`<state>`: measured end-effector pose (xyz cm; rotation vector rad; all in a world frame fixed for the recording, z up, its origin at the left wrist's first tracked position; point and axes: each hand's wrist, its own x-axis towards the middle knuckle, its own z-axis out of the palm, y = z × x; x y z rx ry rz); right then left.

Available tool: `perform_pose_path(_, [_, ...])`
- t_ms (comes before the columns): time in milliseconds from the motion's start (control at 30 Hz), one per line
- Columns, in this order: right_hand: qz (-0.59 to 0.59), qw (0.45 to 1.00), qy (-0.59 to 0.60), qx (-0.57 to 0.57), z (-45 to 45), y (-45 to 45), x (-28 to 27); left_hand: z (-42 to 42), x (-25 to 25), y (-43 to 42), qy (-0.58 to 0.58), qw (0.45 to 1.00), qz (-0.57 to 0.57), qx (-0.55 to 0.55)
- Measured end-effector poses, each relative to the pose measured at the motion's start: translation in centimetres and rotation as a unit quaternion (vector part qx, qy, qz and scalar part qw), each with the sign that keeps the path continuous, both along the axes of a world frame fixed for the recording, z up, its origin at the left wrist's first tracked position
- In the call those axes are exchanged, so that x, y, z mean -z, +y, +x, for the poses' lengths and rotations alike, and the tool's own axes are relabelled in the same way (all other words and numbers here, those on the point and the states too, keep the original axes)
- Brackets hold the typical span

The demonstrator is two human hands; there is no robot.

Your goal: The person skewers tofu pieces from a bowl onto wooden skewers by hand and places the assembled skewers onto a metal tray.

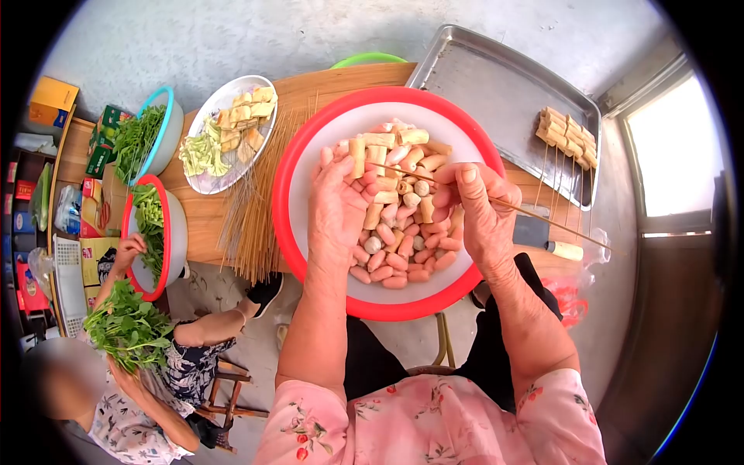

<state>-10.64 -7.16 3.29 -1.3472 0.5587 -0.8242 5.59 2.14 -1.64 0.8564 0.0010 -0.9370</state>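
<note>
A large white basin with a red rim (283, 194) holds small pink sausages (395, 281), beige rolled pieces (413, 136) and a few greyish balls. Over its right side, my right hand (480, 201) pinches a thin wooden skewer (542, 218), whose tip points left toward my other hand. My left hand (339, 201) is above the basin's left part, palm up, with its fingertips around a beige roll (356, 157) near the skewer's tip. Whether the tip has entered the roll cannot be made out.
Loose skewers (256, 209) lie left of the basin, beside a plate (190, 172) of cut food. A metal tray (480, 81) at the back right holds filled skewers (566, 139). A knife (564, 249) lies at right. At left, a seated person (139, 411) handles greens near two basins.
</note>
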Motion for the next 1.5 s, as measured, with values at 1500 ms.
perform_pose_path(1500, [0.121, 0.992, -0.007, -0.020, 1.2, 0.4, 2.3, -2.1, -0.7, -0.4, -0.016, 1.000, -0.021, 0.017])
